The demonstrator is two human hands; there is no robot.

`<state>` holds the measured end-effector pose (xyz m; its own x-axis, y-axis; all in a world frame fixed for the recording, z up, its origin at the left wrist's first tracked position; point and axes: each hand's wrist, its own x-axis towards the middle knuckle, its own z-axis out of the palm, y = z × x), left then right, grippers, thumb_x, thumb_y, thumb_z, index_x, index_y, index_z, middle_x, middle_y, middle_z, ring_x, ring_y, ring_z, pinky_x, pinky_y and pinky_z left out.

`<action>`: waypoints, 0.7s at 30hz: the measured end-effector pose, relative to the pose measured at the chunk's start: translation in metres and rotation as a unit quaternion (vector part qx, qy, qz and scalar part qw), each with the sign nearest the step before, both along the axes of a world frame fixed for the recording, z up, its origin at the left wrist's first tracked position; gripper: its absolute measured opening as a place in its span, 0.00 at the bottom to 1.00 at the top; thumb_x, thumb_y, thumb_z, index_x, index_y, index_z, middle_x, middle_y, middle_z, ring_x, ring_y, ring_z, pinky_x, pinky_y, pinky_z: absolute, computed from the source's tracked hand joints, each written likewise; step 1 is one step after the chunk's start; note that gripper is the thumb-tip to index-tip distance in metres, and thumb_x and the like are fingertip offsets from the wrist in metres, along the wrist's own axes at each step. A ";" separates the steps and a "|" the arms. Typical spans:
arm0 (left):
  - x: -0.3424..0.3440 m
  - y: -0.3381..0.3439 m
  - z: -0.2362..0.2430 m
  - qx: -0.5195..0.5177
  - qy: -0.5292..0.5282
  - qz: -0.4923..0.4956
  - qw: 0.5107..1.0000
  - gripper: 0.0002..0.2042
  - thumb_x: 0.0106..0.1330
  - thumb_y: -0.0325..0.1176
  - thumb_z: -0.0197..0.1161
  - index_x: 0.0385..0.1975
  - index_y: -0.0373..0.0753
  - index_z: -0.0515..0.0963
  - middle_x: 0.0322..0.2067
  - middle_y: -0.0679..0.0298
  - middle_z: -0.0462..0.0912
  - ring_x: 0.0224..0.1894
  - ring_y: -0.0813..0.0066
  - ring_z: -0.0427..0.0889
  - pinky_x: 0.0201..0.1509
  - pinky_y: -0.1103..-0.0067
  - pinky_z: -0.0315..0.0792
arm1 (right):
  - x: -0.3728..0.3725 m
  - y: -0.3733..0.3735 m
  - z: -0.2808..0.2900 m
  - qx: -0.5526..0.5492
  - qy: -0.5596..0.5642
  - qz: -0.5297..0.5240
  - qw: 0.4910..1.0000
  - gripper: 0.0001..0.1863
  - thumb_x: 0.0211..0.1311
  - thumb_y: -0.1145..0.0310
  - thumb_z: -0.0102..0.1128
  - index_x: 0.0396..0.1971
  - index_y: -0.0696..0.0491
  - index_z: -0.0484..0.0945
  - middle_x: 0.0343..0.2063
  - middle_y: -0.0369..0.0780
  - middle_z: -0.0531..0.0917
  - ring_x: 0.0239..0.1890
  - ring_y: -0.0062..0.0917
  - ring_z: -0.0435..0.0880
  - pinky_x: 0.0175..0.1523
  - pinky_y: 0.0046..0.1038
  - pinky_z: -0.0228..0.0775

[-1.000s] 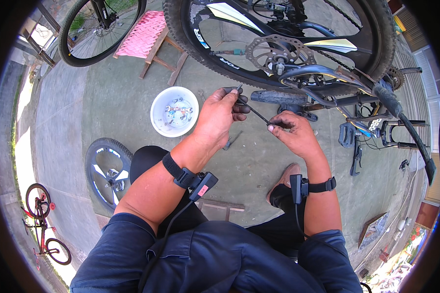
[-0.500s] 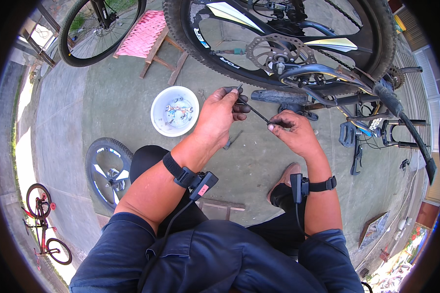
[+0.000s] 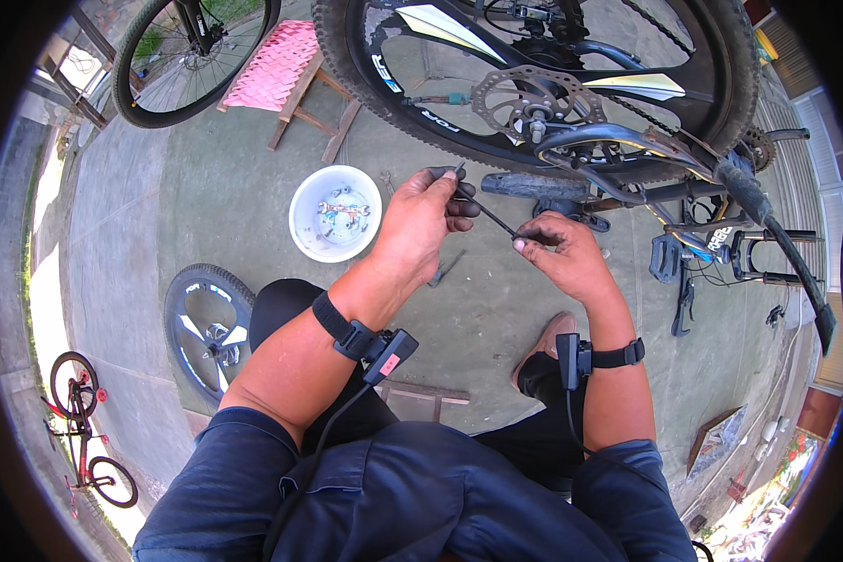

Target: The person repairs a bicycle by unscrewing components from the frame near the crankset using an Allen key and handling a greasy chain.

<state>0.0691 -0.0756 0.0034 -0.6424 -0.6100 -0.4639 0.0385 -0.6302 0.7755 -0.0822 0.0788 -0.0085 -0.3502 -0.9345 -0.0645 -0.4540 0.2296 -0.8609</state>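
Between my hands a thin dark rod [image 3: 494, 218] slants down to the right; its exact kind I cannot make out. My left hand [image 3: 420, 214] pinches its upper end, the fingertips blackened with grime. At the lower end, the thumb and fingers of my right hand [image 3: 564, 253] close on the rod. Just beyond my hands is a bicycle frame [image 3: 613, 136] with a black wheel [image 3: 393, 117] bearing white and yellow spoke panels. A perforated disc brake rotor [image 3: 508, 105] shows at the wheel's hub, apart from both hands.
A white bucket [image 3: 300, 220] holding wrenches and small parts stands left of my left hand. Farther off is a stool with a pink woven seat [image 3: 273, 66]. A loose wheel [image 3: 183, 323] lies near my knee; a pedal [image 3: 665, 258] and fork [image 3: 742, 258] are at the right.
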 end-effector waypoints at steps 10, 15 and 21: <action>0.001 0.000 0.001 0.001 0.006 -0.002 1.000 0.09 0.70 0.33 0.50 0.42 0.35 0.69 0.34 0.62 0.78 0.32 0.75 0.78 0.35 0.79 0.72 | 0.002 -0.001 0.002 0.003 -0.025 -0.004 1.000 0.11 0.53 0.66 0.64 0.31 0.59 0.80 0.28 0.39 0.79 0.32 0.25 0.77 0.38 0.26 0.69; 0.001 -0.001 0.000 0.002 0.006 0.000 1.000 0.08 0.70 0.33 0.50 0.41 0.35 0.69 0.34 0.62 0.78 0.32 0.75 0.78 0.35 0.79 0.72 | 0.002 -0.001 0.002 0.000 -0.011 -0.002 1.000 0.11 0.53 0.66 0.64 0.30 0.59 0.80 0.28 0.39 0.79 0.32 0.25 0.77 0.38 0.26 0.68; 0.001 -0.001 0.000 0.004 0.009 0.001 1.000 0.08 0.70 0.33 0.50 0.41 0.35 0.69 0.34 0.61 0.78 0.32 0.74 0.78 0.35 0.79 0.72 | 0.002 -0.001 0.000 -0.004 -0.004 -0.001 1.000 0.11 0.53 0.66 0.64 0.30 0.59 0.80 0.28 0.39 0.79 0.32 0.25 0.77 0.38 0.26 0.68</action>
